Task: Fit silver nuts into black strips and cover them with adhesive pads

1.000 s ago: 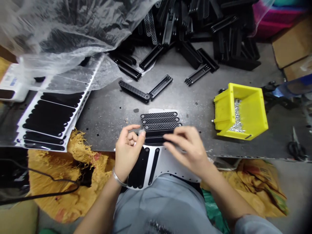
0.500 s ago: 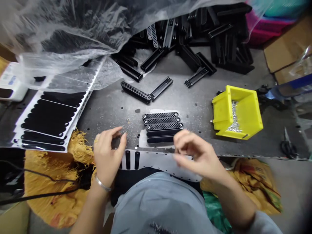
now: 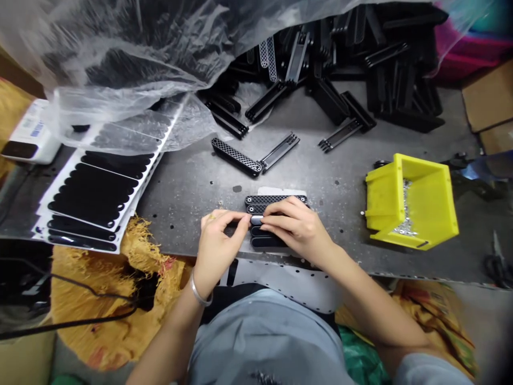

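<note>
A short row of black mesh-patterned plastic strips (image 3: pixel 276 199) lies side by side on the grey metal table (image 3: pixel 328 176) in front of me. My left hand (image 3: pixel 220 240) pinches the left end of one strip in the row, fingertips closed on it. My right hand (image 3: pixel 294 227) lies over the strips from the right, fingers pressed down on the same strip. A white backing sheet (image 3: pixel 296 280) with dark oblong cut-outs hangs over the table's near edge onto my lap.
A yellow bin (image 3: pixel 412 200) of small metal screws stands at the right. White sheets of black oblong stickers (image 3: pixel 96 198) lie at the left beside crumpled clear plastic (image 3: pixel 120 53). A heap of black parts (image 3: pixel 340 59) fills the back. Scissors (image 3: pixel 497 262) lie far right.
Both hands came forward from the table's near edge to the row of strips and closed on one. The backing sheet slid lower onto my lap.
</note>
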Motion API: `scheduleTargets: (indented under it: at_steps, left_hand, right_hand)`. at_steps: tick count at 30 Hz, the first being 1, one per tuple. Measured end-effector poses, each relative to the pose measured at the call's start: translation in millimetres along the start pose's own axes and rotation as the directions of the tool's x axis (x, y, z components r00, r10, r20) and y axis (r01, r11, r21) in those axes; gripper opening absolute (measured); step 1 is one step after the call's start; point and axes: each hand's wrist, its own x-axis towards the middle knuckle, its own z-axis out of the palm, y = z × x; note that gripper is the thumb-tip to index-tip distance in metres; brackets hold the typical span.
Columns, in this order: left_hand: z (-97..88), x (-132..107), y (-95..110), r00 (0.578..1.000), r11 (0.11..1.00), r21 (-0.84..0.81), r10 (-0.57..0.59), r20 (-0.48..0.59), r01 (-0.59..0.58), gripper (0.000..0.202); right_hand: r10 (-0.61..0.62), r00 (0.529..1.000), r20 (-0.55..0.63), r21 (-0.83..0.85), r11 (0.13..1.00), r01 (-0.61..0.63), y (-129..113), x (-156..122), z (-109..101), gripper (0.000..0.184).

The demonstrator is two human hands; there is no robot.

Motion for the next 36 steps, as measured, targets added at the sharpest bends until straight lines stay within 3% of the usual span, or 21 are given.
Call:
scheduleTargets:
  at_steps: [9,12,16,19,21,26,29,32,34,36]
  left_hand:
    - [4.9,4.5,1.2,0.999,0.999,-0.022,-0.049,0.022,0.05,0.02]
    - [4.8,4.9,0.2,0.998,0.998,-0.026,-0.053,0.023,0.053,0.02]
    - [4.4,5.9,0.8,0.997,0.997,-0.035,-0.066,0.037,0.067,0.022]
    - [3.4,7.8,0.8,0.998,0.997,-0.045,-0.058,0.034,0.06,0.023]
    - [2.9,9.6,-0.1,0.998,0.997,-0.051,-0.057,0.027,0.058,0.022]
    - [6.6,9.7,1.5,0.998,0.996,-0.069,-0.046,0.035,0.049,0.022]
    - [5.2,6.8,5.4,0.998,0.998,-0.045,-0.036,0.052,0.039,0.024]
    - [-16.3,11.8,-4.4,1.0,0.997,0.069,0.029,-0.009,-0.028,0.022]
    - [-46.0,21.1,-23.2,0.976,0.976,0.218,0.066,-0.207,-0.02,0.021]
    - [-81.9,30.4,-47.1,0.909,0.912,0.392,0.061,-0.413,0.118,0.035]
  right_hand:
    - [0.005,1.0,-0.004,0.047,0.999,-0.004,2.2,3.6,2.1,0.014]
    - [0.008,1.0,0.029,0.009,1.0,-0.008,-1.3,0.8,-7.4,0.016]
    - [0.182,0.983,0.014,-0.015,0.983,-0.181,1.3,-19.3,-36.1,0.019]
    - [0.332,0.942,-0.049,0.103,0.94,-0.326,11.8,-36.4,-50.2,0.014]
    - [0.366,0.926,-0.091,0.175,0.921,-0.347,18.8,-42.4,-51.5,0.011]
    - [0.341,0.937,-0.078,0.222,0.922,-0.317,25.5,-43.5,-44.4,0.011]
    - [0.301,0.945,-0.126,0.147,0.948,-0.283,23.2,-47.1,-40.4,0.013]
    - [0.276,0.913,-0.3,-0.011,0.956,-0.292,18.1,-58.5,-38.8,0.023]
    - [0.271,0.871,-0.411,-0.071,0.943,-0.326,14.8,-68.8,-39.4,0.027]
    - [0.265,0.841,-0.471,-0.087,0.935,-0.344,12.0,-77.7,-39.4,0.026]
